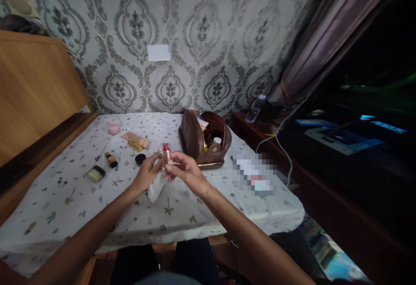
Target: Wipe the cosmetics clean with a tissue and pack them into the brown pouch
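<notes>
Red lipstick (167, 151) stands upright between my hands — right hand (185, 170) pinching its base, left hand (147, 173) clutching a white tissue (155, 187) just beside it.

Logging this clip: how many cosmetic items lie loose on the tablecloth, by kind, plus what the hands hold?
Tube: 1
Pink jar: 1
Small bottle: 1
Black lid: 1
Green compact: 1
Held lipstick: 1
Held white cloth: 1
Total: 7
</notes>
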Available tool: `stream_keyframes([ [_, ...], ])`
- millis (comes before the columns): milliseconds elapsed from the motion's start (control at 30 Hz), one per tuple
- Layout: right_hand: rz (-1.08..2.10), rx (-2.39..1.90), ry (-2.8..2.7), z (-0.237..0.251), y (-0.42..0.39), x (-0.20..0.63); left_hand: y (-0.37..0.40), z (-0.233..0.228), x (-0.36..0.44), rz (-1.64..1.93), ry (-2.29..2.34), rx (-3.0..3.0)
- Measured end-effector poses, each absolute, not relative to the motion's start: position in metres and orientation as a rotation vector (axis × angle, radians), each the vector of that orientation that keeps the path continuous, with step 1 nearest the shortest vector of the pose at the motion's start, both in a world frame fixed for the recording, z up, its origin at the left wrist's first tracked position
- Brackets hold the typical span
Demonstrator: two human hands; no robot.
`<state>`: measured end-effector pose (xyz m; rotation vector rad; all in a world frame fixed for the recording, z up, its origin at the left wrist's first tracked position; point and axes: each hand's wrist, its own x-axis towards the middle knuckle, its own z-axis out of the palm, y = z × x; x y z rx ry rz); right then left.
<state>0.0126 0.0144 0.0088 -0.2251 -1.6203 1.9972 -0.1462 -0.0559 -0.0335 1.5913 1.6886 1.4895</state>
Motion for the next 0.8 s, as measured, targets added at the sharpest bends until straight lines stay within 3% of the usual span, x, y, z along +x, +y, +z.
stream_keyframes([
  [367, 1.452, -0.631, -1.636, 0.036, 0.081, 0.142, -0.002, -0.004, -0.078, 0.891, 1.850, 2.423],
  [800, 1.078, -0.633, -1.866, 0.066, 0.149, 0.157, 0.033, 0.047, -0.067, -0.124, 2.275, 2.612],
])
